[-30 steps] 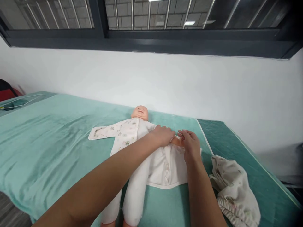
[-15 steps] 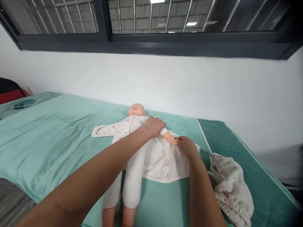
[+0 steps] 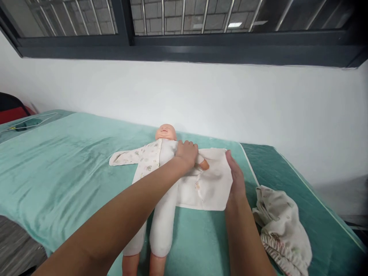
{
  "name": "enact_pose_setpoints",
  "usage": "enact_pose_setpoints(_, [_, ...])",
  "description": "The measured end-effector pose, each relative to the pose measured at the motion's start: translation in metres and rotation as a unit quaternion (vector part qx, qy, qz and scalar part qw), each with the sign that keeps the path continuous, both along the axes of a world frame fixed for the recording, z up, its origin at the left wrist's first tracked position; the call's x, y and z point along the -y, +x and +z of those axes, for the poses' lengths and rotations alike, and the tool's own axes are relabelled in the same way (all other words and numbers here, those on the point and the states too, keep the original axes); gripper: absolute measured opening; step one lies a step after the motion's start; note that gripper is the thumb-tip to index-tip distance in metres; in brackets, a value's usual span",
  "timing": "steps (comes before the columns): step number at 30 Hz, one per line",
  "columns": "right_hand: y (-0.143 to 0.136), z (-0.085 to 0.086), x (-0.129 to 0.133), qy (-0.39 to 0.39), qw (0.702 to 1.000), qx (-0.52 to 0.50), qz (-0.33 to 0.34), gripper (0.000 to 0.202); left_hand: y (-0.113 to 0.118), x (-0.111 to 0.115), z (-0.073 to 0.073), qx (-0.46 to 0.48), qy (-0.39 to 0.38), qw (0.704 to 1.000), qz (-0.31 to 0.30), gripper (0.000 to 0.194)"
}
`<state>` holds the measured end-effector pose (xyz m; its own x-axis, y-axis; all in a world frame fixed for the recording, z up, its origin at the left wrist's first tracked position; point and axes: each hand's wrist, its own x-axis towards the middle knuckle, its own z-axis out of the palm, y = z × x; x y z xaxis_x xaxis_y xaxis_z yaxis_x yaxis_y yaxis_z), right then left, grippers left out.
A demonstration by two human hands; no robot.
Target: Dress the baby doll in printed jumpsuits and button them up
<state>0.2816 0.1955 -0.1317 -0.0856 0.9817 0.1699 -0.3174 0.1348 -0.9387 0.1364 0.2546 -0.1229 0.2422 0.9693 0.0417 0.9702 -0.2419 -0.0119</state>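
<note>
- Toward the near edge of the surface (image 3: pixel 71 153), the doll (image 3: pixel 166 149) shows 2 bare lower legs, feet cut off below.
- By the right edge, a crumpled garment (image 3: pixel 283 226) lies near the right forearm, partly cut off.
- Mid-surface, the right hand (image 3: pixel 236 174) has left the doll's hand (image 3: pixel 204 165) for the outer edge of the jacket panel (image 3: pixel 217 180), now drawn flatter, apparently opening the cloth about that arm. Its fingers are mostly hidden; I cannot tell whether they pinch.
- The left hand (image 3: pixel 188 151) stays curled over the doll's upper arm, grip underneath unseen.
- Toward the far edge, the doll's head is near the wall (image 3: pixel 201 99); 1 forearm hides much of its torso.
</note>
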Motion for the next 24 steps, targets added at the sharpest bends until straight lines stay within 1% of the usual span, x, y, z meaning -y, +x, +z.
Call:
enact_pose_setpoints(1, [-0.007,0.001,0.003,-0.014,0.999,-0.018,0.026,0.046,-0.001,-0.001,0.0,0.02,-0.001,1.0,0.001,0.049])
enact_pose_setpoints(3, [-0.019,0.0,0.007,-0.033,0.995,-0.038,0.092,0.043,-0.009,-0.003,0.006,0.073,-0.006,0.997,-0.021,0.042])
enact_pose_setpoints(4, [-0.023,-0.001,0.008,-0.033,0.99,-0.039,0.128,0.043,-0.016,-0.004,0.01,0.1,-0.009,0.994,-0.042,0.037])
enact_pose_setpoints(6, [-0.029,-0.004,0.011,-0.022,0.98,-0.029,0.194,0.043,-0.036,-0.007,0.02,0.167,-0.016,0.98,-0.104,0.024])
enact_pose_setpoints(8, [-0.033,-0.006,0.014,0.0,0.966,-0.003,0.257,0.042,-0.058,-0.007,0.027,0.243,-0.002,0.959,-0.145,0.021])
enact_pose_setpoints(10, [-0.037,-0.006,0.018,0.027,0.95,0.033,0.308,0.04,-0.078,-0.005,0.027,0.289,0.04,0.948,-0.129,0.022])
enact_pose_setpoints(11, [-0.038,-0.006,0.019,0.038,0.945,0.052,0.321,0.037,-0.087,-0.001,0.024,0.299,0.064,0.946,-0.103,0.022])
enact_pose_setpoints(12, [-0.04,-0.006,0.02,0.047,0.943,0.07,0.321,0.035,-0.094,0.003,0.02,0.301,0.089,0.947,-0.067,0.022])
enact_pose_setpoints(13, [-0.041,-0.007,0.021,0.053,0.946,0.087,0.307,0.033,-0.099,0.008,0.015,0.305,0.109,0.945,-0.032,0.023])
enact_pose_setpoints(15, [-0.045,-0.008,0.02,0.064,0.958,0.123,0.251,0.028,-0.104,0.02,0.006,0.328,0.137,0.934,0.028,0.025])
enact_pose_setpoints(16, [-0.047,-0.009,0.019,0.071,0.963,0.143,0.217,0.027,-0.106,0.026,0.002,0.344,0.147,0.926,0.049,0.024])
enact_pose_setpoints(18, [-0.052,-0.012,0.018,0.097,0.966,0.188,0.15,0.024,-0.107,0.04,-0.003,0.376,0.159,0.91,0.065,0.018])
enact_pose_setpoints(19, [-0.054,-0.014,0.017,0.121,0.962,0.212,0.121,0.023,-0.108,0.047,-0.005,0.392,0.164,0.903,0.065,0.015])
enact_pose_setpoints(21, [-0.059,-0.017,0.018,0.189,0.944,0.261,0.076,0.021,-0.112,0.061,-0.009,0.422,0.175,0.887,0.062,0.013])
enact_pose_setpoints(22, [-0.062,-0.018,0.019,0.223,0.93,0.286,0.06,0.023,-0.116,0.069,-0.012,0.436,0.179,0.88,0.062,0.015])
enact_pose_setpoints(24, [-0.067,-0.022,0.021,0.272,0.903,0.329,0.047,0.034,-0.124,0.085,-0.021,0.468,0.18,0.863,0.065,0.02])
